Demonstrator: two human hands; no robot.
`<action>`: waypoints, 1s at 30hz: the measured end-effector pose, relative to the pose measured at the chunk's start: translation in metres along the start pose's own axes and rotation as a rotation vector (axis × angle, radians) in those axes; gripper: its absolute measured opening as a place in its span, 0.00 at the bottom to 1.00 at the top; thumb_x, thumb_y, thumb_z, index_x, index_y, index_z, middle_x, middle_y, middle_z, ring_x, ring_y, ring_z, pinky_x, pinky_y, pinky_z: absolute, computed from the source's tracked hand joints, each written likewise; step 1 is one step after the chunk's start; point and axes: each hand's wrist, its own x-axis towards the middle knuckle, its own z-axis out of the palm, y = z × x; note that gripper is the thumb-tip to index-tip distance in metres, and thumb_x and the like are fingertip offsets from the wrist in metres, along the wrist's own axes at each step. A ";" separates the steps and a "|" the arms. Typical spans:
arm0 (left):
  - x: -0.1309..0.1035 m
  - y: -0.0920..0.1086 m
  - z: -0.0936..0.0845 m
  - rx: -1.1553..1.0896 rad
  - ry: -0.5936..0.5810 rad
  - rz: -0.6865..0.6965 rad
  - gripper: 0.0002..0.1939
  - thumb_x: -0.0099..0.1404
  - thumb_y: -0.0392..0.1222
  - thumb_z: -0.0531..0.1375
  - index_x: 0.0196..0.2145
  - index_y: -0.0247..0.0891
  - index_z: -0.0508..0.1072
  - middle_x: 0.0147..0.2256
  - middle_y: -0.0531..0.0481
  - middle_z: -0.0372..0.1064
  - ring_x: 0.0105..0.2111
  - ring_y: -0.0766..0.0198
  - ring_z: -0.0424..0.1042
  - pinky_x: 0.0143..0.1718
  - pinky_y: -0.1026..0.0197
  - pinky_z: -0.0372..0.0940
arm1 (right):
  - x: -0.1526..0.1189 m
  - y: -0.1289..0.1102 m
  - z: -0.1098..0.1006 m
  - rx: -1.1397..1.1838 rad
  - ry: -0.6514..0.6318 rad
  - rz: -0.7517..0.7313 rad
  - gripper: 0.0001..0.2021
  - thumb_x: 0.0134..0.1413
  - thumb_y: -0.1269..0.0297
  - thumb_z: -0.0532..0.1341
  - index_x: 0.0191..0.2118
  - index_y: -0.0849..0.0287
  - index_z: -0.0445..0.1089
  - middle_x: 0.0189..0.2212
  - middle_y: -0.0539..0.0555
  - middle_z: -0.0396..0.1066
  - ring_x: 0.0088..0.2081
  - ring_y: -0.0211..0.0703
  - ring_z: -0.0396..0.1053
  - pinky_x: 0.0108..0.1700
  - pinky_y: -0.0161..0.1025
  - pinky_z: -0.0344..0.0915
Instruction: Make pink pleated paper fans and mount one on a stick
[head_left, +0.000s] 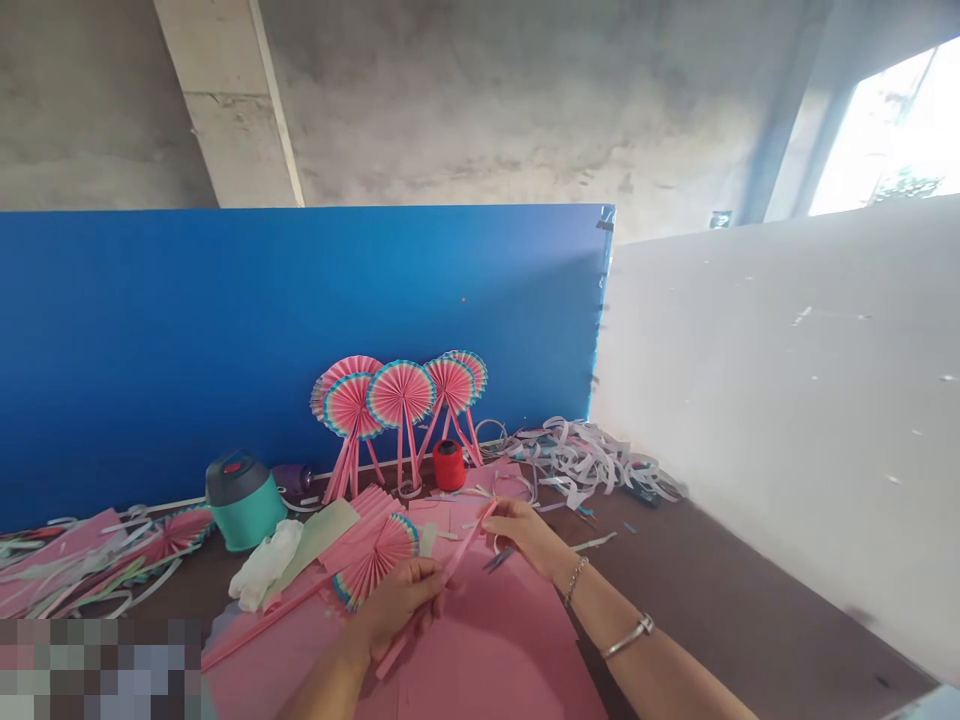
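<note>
A narrow folded strip of pink paper (466,545) slants between my two hands over pink sheets (510,630). My left hand (409,600) is closed round its lower part, and the fingers of my right hand (517,530) pinch its upper end. Small scissors (499,560) show just below my right hand, seemingly hanging from its fingers. A pink pleated fan with a blue and yellow rim (379,555) lies just beyond my left hand. Pleated pink paper (360,525) lies to the left of that.
Several finished round fans (401,394) lean against a blue panel (225,320). Before them stands a red spool (448,466). A teal container (244,500) and white crumpled material (268,562) are at left. Paper strips (577,455) pile up at back right, by a white partition (787,400).
</note>
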 end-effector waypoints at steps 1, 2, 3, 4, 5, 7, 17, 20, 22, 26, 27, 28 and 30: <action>0.000 0.000 0.000 0.012 0.005 -0.002 0.23 0.50 0.61 0.61 0.25 0.35 0.67 0.17 0.57 0.63 0.13 0.75 0.56 0.16 0.69 0.46 | 0.000 0.003 0.001 0.014 0.015 -0.001 0.08 0.37 0.63 0.64 0.25 0.61 0.68 0.19 0.46 0.67 0.22 0.33 0.64 0.25 0.33 0.56; 0.000 0.000 0.001 0.027 0.011 -0.005 0.23 0.50 0.61 0.61 0.24 0.35 0.67 0.17 0.57 0.64 0.13 0.75 0.57 0.16 0.69 0.47 | 0.001 0.006 0.001 0.021 0.031 -0.003 0.08 0.37 0.63 0.63 0.24 0.61 0.67 0.19 0.46 0.67 0.22 0.33 0.64 0.25 0.33 0.56; 0.000 0.001 0.002 0.045 0.015 -0.009 0.23 0.50 0.62 0.61 0.25 0.35 0.67 0.18 0.56 0.65 0.13 0.74 0.58 0.16 0.68 0.48 | 0.001 0.008 0.002 0.025 0.046 -0.007 0.07 0.37 0.63 0.63 0.24 0.61 0.66 0.18 0.46 0.67 0.22 0.34 0.64 0.25 0.33 0.57; 0.000 0.002 0.003 0.061 0.014 -0.010 0.24 0.50 0.62 0.60 0.25 0.35 0.67 0.18 0.56 0.65 0.14 0.74 0.59 0.16 0.68 0.49 | 0.000 0.010 0.002 0.027 0.059 -0.015 0.06 0.37 0.64 0.62 0.23 0.60 0.65 0.16 0.46 0.66 0.21 0.34 0.64 0.25 0.33 0.57; -0.001 0.003 0.005 0.074 0.009 -0.007 0.24 0.50 0.62 0.60 0.26 0.35 0.68 0.18 0.56 0.65 0.14 0.73 0.60 0.16 0.68 0.50 | 0.000 0.012 0.003 0.028 0.070 -0.022 0.06 0.37 0.64 0.61 0.22 0.60 0.64 0.15 0.46 0.65 0.20 0.33 0.63 0.25 0.33 0.56; -0.001 0.005 0.008 0.090 -0.003 0.002 0.25 0.50 0.62 0.60 0.28 0.34 0.69 0.19 0.55 0.66 0.14 0.73 0.60 0.16 0.68 0.51 | -0.001 0.013 0.003 0.036 0.089 -0.031 0.06 0.37 0.64 0.60 0.22 0.60 0.63 0.15 0.44 0.64 0.20 0.32 0.63 0.24 0.32 0.54; 0.004 -0.003 0.016 0.232 0.105 0.078 0.22 0.54 0.61 0.54 0.24 0.37 0.65 0.20 0.54 0.65 0.13 0.71 0.60 0.13 0.67 0.53 | -0.004 0.016 0.003 0.119 0.167 0.026 0.07 0.36 0.64 0.58 0.26 0.61 0.66 0.15 0.45 0.65 0.18 0.33 0.62 0.20 0.30 0.54; 0.000 0.001 0.018 0.429 0.202 0.128 0.19 0.61 0.55 0.50 0.26 0.37 0.67 0.21 0.54 0.65 0.14 0.70 0.60 0.15 0.67 0.51 | -0.004 0.019 0.002 0.179 0.176 0.047 0.06 0.37 0.64 0.58 0.25 0.60 0.66 0.16 0.45 0.65 0.18 0.32 0.61 0.20 0.30 0.54; -0.005 0.006 0.020 0.632 0.273 0.211 0.17 0.64 0.49 0.48 0.26 0.38 0.68 0.22 0.53 0.65 0.18 0.69 0.62 0.20 0.66 0.53 | -0.003 0.020 0.000 0.193 0.178 0.052 0.06 0.37 0.64 0.58 0.25 0.60 0.66 0.16 0.46 0.66 0.17 0.32 0.61 0.20 0.30 0.55; -0.010 0.010 0.022 0.929 0.345 0.390 0.17 0.66 0.40 0.45 0.25 0.39 0.69 0.24 0.51 0.68 0.26 0.64 0.67 0.29 0.63 0.55 | 0.000 0.024 -0.003 0.221 0.187 0.059 0.07 0.36 0.63 0.60 0.25 0.61 0.67 0.16 0.47 0.67 0.18 0.33 0.63 0.21 0.30 0.57; -0.010 0.010 0.022 0.955 0.349 0.400 0.17 0.67 0.39 0.45 0.27 0.39 0.70 0.25 0.50 0.70 0.27 0.63 0.68 0.30 0.63 0.55 | 0.001 0.025 -0.003 0.228 0.195 0.059 0.07 0.35 0.63 0.60 0.25 0.61 0.67 0.16 0.47 0.67 0.18 0.33 0.63 0.21 0.31 0.58; -0.010 0.009 0.022 0.968 0.350 0.403 0.17 0.67 0.39 0.45 0.28 0.39 0.71 0.27 0.50 0.71 0.29 0.62 0.69 0.31 0.63 0.56 | 0.002 0.026 -0.004 0.233 0.205 0.058 0.07 0.35 0.64 0.60 0.24 0.61 0.67 0.16 0.47 0.67 0.19 0.34 0.64 0.22 0.31 0.59; -0.010 0.008 0.021 0.973 0.343 0.408 0.17 0.67 0.39 0.45 0.32 0.39 0.73 0.30 0.48 0.73 0.32 0.61 0.71 0.33 0.62 0.57 | 0.003 0.028 -0.006 0.241 0.226 0.055 0.06 0.34 0.64 0.59 0.23 0.61 0.67 0.16 0.48 0.67 0.19 0.34 0.64 0.23 0.32 0.61</action>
